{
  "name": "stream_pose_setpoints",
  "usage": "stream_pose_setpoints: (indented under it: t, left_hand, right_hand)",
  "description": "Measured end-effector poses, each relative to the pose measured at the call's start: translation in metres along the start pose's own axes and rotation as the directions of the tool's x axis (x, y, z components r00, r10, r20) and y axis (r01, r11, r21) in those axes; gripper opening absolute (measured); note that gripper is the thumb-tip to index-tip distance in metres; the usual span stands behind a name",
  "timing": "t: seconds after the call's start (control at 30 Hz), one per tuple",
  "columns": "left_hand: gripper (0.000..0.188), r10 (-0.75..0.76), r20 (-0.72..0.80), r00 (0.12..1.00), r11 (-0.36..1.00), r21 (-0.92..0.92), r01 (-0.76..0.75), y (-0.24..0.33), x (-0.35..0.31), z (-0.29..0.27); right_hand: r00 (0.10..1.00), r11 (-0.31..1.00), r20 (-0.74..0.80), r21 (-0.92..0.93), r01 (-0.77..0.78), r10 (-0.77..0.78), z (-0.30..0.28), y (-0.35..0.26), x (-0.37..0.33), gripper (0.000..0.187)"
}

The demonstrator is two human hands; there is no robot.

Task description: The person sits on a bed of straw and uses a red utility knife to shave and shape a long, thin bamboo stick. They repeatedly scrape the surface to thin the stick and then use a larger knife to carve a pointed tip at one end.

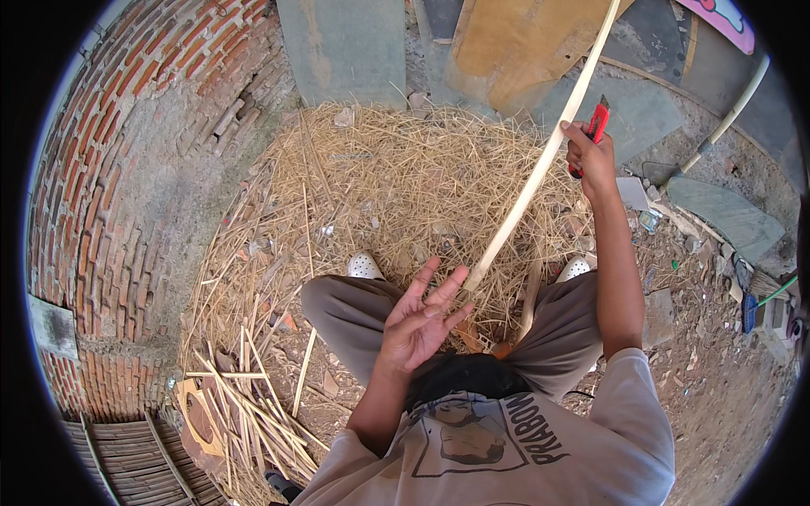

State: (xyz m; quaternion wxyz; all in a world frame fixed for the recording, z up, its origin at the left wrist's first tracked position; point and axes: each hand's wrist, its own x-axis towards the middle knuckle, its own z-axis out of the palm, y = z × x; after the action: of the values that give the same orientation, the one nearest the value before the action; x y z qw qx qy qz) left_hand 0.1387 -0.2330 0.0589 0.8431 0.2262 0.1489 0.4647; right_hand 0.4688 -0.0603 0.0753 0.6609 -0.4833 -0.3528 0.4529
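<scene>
A long pale strip, bamboo by its look (525,196), slants from between my knees up past the top edge. My right hand (596,165) is closed around a red utility knife (600,123), its blade end pointing up, and the thumb and fingertips press against the strip's edge. Palm upward, my left hand (413,331) is open beside the strip's lower end, fingers spread. Whether its fingertips touch the strip I cannot tell. Thin shavings (422,177) cover the ground in front of my feet in a thick heap.
Several split strips (257,413) lie in a pile at lower left, near a slatted bamboo panel (135,460). A brick wall (118,194) rises on the left. Grey slabs (342,51) and a brown board (515,51) lean at the back. A broom head (764,285) lies right.
</scene>
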Motion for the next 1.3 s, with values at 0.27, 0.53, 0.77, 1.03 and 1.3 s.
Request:
stream_pose_setpoints:
  t: [0.27, 0.53, 0.77, 1.03, 1.3]
  left_hand:
    - [0.073, 0.004, 0.030, 1.000, 0.999, -0.051, -0.003, 0.000, -0.001, 0.002]
    - [0.074, 0.010, 0.053, 0.999, 0.998, -0.059, -0.007, 0.003, -0.005, 0.015]
    - [0.077, 0.043, 0.105, 0.994, 0.999, -0.017, -0.041, 0.006, -0.009, 0.034]
    - [0.066, 0.061, 0.241, 0.969, 0.998, -0.038, -0.054, 0.006, -0.009, 0.039]
    - [0.061, 0.073, 0.227, 0.971, 0.994, 0.066, -0.090, 0.002, -0.009, 0.037]
  right_hand:
    - [1.000, 1.000, 0.005, -0.013, 0.001, -0.001, 0.001, 0.001, 0.000, 0.016]
    - [1.000, 1.000, -0.004, -0.016, 0.012, -0.012, 0.004, -0.002, -0.002, 0.015]
    - [1.000, 1.000, 0.009, -0.013, 0.005, -0.005, 0.002, 0.000, -0.001, 0.015]
    - [1.000, 1.000, 0.006, -0.015, 0.010, -0.010, 0.002, 0.000, -0.001, 0.015]
    - [0.999, 0.999, 0.025, -0.021, 0.033, -0.032, -0.002, 0.005, 0.002, 0.019]
